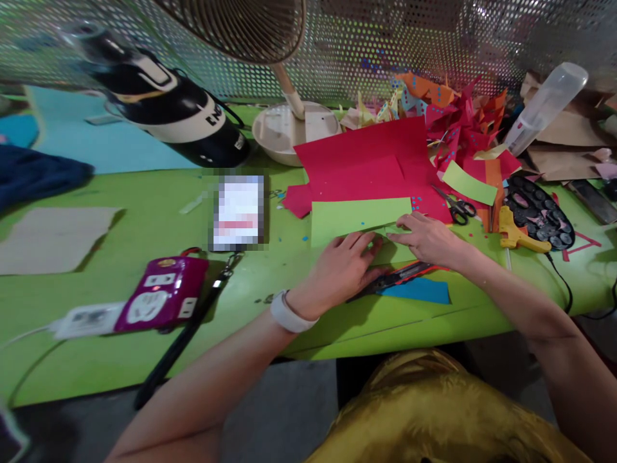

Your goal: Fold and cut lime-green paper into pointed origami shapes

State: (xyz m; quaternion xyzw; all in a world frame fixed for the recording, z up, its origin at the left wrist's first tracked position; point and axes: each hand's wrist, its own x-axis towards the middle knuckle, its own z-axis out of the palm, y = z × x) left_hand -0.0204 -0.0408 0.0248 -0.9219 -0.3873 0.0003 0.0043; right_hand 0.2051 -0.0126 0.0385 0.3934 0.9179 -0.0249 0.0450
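A light green sheet of paper (361,215) lies in front of me, its near part under my hands. My left hand (344,263), with a white band at the wrist, rests on its near edge with fingers stretched over it. My right hand (427,238) pinches at the paper's near right part; the exact contact is partly hidden by the fingers. Just below the hands lies a black and orange utility knife (398,278), over a blue paper piece (419,291). Behind the green sheet is a large red sheet (361,161). Dark-handled scissors (460,211) lie right of it.
A yellow glue gun (520,235) and a black palette (542,212) lie at right. Coloured paper scraps (463,122) pile up behind. A fan base (279,135), a black bottle (183,116), a phone (240,212) and a purple power strip (164,292) stand or lie left.
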